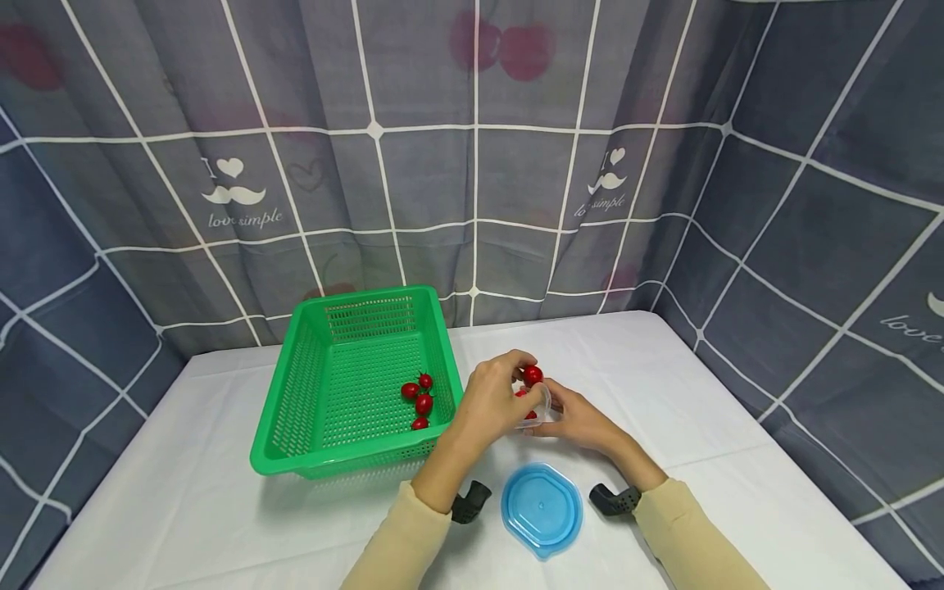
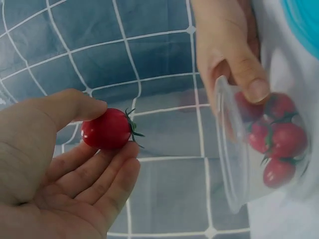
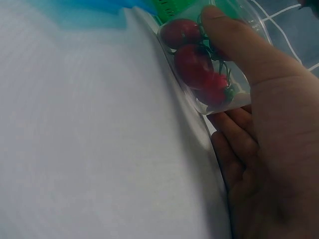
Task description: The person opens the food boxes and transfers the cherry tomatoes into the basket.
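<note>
The left hand's [image 1: 490, 397] fingers pinch a red tomato [image 2: 107, 130] against the thumb, just above the clear container [image 2: 224, 154]. In the left wrist view its long axis runs crosswise, green stalk end pointing towards the container's mouth. The right hand [image 1: 586, 424] grips that container, which holds several tomatoes [image 2: 289, 141]. Farther out, a blue lid [image 1: 542, 510] lies on the white worktop [image 1: 199, 492], and a green basket [image 1: 352, 367] holds four loose tomatoes [image 1: 424, 404] near its right wall.
</note>
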